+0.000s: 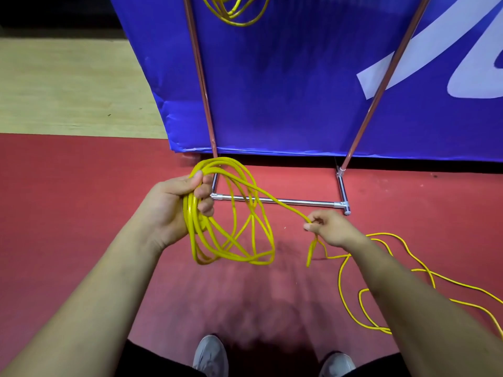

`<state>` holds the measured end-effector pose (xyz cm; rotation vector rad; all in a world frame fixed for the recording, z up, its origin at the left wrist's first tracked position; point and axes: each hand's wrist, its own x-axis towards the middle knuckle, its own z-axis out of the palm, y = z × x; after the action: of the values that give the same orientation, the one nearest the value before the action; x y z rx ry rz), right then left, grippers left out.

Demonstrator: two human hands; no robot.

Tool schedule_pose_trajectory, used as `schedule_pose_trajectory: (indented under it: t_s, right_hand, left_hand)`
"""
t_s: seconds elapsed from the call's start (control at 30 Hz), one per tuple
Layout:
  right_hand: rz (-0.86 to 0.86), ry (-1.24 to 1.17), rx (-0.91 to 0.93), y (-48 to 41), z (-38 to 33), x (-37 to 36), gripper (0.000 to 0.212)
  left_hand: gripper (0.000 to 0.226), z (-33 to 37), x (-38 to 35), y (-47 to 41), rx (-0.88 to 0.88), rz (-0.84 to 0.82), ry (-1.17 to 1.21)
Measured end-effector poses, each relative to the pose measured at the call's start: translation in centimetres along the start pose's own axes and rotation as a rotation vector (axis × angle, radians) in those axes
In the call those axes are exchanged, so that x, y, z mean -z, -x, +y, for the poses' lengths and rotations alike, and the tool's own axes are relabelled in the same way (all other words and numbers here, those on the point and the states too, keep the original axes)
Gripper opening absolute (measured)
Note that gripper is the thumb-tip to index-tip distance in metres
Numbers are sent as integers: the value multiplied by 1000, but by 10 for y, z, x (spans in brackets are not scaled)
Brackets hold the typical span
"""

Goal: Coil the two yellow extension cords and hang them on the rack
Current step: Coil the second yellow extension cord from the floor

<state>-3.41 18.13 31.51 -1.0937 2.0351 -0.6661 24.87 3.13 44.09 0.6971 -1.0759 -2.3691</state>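
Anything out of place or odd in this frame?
Nothing looks damaged. The coil in the left hand is untidy: its loops differ in size and cross each other. The loose cord trailing from the right hand sprawls in loops on the red floor, not yet gathered.

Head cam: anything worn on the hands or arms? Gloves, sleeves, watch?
Nothing worn: the left hand and right hand are bare, no gloves, rings or watch visible. The left forearm and right forearm are uncovered to the frame edge; no sleeve or marking shows.
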Motion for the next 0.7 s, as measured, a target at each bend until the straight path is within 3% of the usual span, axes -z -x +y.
schedule_pose_trajectory:
  t_s: [0.07,0.17,0.27,0.33,0.4,0.5,0.6,0.7]
  right_hand:
    - [57,-127,-49,-2,3,-6,14]
    - [119,-370,-96,-1,-8,-12,18]
    - [87,-119,-13,3,-33,-9,15]
    - [-65,59,48,13,-55,0,22]
    - [-355,131,103,28,-77,7,24]
    - [-630,3,231,51,-104,12,17]
    - [-496,-355,330,55,-119,10,16]
    - [-291,-515,345,48,-122,6,19]
  left_hand:
    - [11,-1,-1,-2,-1,81,-16]
    - [11,-4,2,-5,-16,153,-113]
    - [13,-7,7,-8,-50,157,-267]
    - [14,-8,9,-8,-53,166,-365]
    - [11,-9,6,-7,-17,156,-456]
    - [7,-16,-4,-5,119,108,-484]
    - [13,-25,-16,-1,251,-48,-417]
    - [17,-30,-21,1,232,-157,-428]
